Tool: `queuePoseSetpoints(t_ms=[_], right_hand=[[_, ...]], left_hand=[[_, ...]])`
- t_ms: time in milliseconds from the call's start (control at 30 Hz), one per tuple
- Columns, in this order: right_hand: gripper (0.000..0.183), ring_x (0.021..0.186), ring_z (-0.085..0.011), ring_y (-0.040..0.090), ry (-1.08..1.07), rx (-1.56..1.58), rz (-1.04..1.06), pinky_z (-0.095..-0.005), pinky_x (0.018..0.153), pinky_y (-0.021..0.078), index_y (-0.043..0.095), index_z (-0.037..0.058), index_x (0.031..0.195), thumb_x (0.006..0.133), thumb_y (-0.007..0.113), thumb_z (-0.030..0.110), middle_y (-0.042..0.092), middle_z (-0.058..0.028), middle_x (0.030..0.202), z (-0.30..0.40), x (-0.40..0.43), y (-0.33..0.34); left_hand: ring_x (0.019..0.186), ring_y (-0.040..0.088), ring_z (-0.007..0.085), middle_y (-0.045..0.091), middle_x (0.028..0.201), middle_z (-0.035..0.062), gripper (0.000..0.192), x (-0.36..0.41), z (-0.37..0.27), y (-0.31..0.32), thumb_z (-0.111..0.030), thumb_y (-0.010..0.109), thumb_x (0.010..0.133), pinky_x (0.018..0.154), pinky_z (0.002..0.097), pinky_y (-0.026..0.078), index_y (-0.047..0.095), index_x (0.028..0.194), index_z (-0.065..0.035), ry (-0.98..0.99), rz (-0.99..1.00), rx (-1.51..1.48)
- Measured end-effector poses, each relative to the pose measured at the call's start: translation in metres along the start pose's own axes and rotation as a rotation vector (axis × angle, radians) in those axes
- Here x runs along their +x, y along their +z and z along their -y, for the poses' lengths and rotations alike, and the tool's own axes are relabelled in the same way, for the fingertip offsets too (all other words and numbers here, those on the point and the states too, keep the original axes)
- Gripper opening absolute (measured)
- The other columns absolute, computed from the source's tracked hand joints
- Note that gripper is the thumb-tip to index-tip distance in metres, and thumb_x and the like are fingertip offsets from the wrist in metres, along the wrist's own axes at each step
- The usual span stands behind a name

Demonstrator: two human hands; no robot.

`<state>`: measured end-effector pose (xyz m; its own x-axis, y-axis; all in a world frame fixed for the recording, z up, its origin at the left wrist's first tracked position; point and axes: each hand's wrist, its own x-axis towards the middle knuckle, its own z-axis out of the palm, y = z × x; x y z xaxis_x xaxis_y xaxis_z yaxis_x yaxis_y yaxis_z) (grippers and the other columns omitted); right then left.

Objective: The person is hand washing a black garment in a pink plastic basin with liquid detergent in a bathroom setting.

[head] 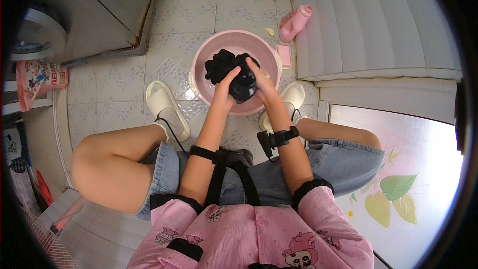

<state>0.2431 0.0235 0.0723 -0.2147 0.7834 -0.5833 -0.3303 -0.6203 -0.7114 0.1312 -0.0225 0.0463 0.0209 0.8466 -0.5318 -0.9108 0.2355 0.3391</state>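
Between both hands, over a pink plastic basin [203, 50], is a bunched black cloth [220, 65]. It looks wet, with whitish suds on its lower part. My left hand [226, 86] grips its left side, thumb pointing up along the top. On the opposite side my right hand [262, 82] holds the cloth, with a little foam near the knuckles. The fingers beneath the cloth are hidden. Part of the basin's pale floor shows around the cloth; how much water it contains I cannot tell.
Right of the basin lies a pink bar of soap [284, 55], possibly in a dish. A pink detergent bottle [295, 24] leans near the white panelled wall [343, 26]. A small pale scrap [269, 31] is on the tiled floor [179, 11]. My slippers [168, 108] flank the basin.
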Motion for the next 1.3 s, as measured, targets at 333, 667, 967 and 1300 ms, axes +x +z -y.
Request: queuePoseSetpoints(t_ms=[333, 667, 967, 1300], right_hand=[[0.054, 0.087, -0.0358, 0.063, -0.383, -1.228, 0.309, -0.0378, 0.073, 0.0474, 0.036, -0.0070, 0.104, 0.084, 0.058, 0.038, 0.060, -0.0296, 0.089, -0.009, 0.000, -0.001], [0.105, 0.106, -0.0405, 0.053, -0.428, -1.041, 0.404, -0.0384, 0.089, 0.0423, 0.012, -0.0096, 0.136, 0.066, 0.073, 0.040, 0.050, -0.0324, 0.113, -0.005, -0.020, 0.002], [0.113, 0.120, -0.0464, 0.037, -0.581, -1.678, -0.089, -0.0458, 0.095, 0.0394, 0.015, -0.0046, 0.138, 0.048, 0.081, 0.013, 0.028, -0.0314, 0.135, -0.037, -0.044, 0.017], [0.043, 0.069, -0.0276, 0.064, -0.491, -1.128, 0.133, -0.0332, 0.067, 0.0500, 0.057, -0.0063, 0.096, 0.060, 0.070, 0.013, 0.064, -0.0166, 0.073, -0.028, -0.019, -0.009]], left_hand=[[0.094, 0.059, 0.0185, 0.059, 0.103, 0.0075, 0.046, -0.008, -0.009, -0.020, -0.022, 0.073, 0.075, 0.080, 0.0317, 0.049, 0.054, 0.114, -0.0052, -0.146, 0.026, 0.248], [0.068, 0.057, 0.0116, 0.059, 0.077, 0.0025, 0.012, 0.013, -0.003, -0.023, -0.009, 0.064, 0.072, 0.060, 0.0255, 0.047, 0.059, 0.083, -0.0053, 0.305, -0.024, 0.453], [0.063, 0.058, 0.0130, 0.059, 0.075, 0.0023, 0.012, -0.001, 0.007, 0.010, -0.002, 0.064, 0.069, 0.056, 0.0263, 0.048, 0.057, 0.079, -0.0039, 0.199, -0.448, 0.130], [0.071, 0.050, 0.0114, 0.048, 0.080, 0.0002, 0.027, 0.001, 0.001, 0.016, 0.007, 0.060, 0.061, 0.060, 0.0241, 0.043, 0.047, 0.080, -0.0069, 0.537, -0.061, 0.303]])
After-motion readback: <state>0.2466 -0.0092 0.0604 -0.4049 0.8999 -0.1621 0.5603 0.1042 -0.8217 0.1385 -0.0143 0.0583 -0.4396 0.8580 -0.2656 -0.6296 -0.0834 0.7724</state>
